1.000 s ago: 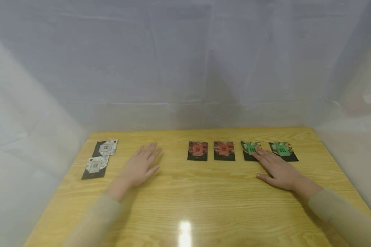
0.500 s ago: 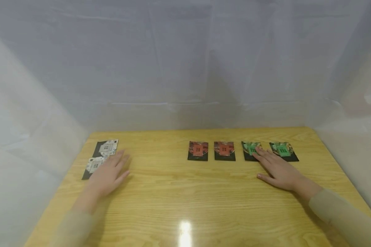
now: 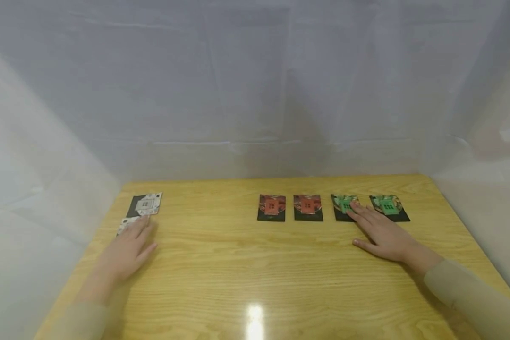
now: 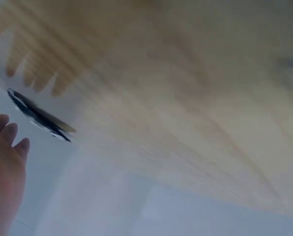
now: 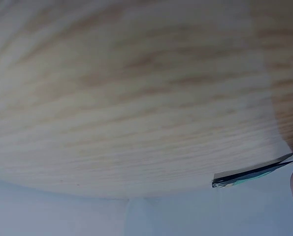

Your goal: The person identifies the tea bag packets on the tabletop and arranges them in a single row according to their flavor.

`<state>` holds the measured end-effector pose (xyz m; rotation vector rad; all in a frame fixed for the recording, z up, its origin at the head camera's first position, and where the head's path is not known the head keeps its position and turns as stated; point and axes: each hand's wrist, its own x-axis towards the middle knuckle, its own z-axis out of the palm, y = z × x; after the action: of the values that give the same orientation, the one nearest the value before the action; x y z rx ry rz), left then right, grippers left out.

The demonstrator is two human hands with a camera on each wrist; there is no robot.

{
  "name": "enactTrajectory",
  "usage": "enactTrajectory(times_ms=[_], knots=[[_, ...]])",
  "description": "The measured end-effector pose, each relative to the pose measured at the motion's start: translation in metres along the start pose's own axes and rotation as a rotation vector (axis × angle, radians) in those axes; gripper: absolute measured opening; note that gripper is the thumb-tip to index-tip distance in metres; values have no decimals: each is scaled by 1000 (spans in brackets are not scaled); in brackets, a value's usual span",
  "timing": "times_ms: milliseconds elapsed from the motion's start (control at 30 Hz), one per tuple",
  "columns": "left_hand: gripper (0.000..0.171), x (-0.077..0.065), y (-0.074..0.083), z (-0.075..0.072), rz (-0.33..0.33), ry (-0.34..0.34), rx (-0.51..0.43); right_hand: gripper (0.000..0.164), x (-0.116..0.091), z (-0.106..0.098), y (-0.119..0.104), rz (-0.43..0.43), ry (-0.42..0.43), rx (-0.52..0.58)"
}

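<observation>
The left hand (image 3: 121,255), fingers stretched out, is over a white packet (image 3: 126,224). The right hand (image 3: 384,239) has straight fingers over a green packet (image 3: 341,207). Both hold nothing.

Found no legible lettering, brand or number. Noted a small dark window-like mark (image 3: 308,205) on both red cards (image 3: 279,213), both green cards (image 3: 389,208) and the far white card (image 3: 145,204); too small to read further.
</observation>
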<state>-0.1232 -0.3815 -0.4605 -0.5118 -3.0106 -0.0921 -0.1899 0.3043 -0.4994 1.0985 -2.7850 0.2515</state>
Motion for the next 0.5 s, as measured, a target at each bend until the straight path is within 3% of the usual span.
enactTrajectory(times_ms=[333, 500], knots=[[65, -15, -10, -2, -57, -89, -13, 79, 0, -1, -1, -22, 27, -9], [68, -21, -16, 0, -49, -56, -11, 78, 1, -3, -2, -22, 23, -9]])
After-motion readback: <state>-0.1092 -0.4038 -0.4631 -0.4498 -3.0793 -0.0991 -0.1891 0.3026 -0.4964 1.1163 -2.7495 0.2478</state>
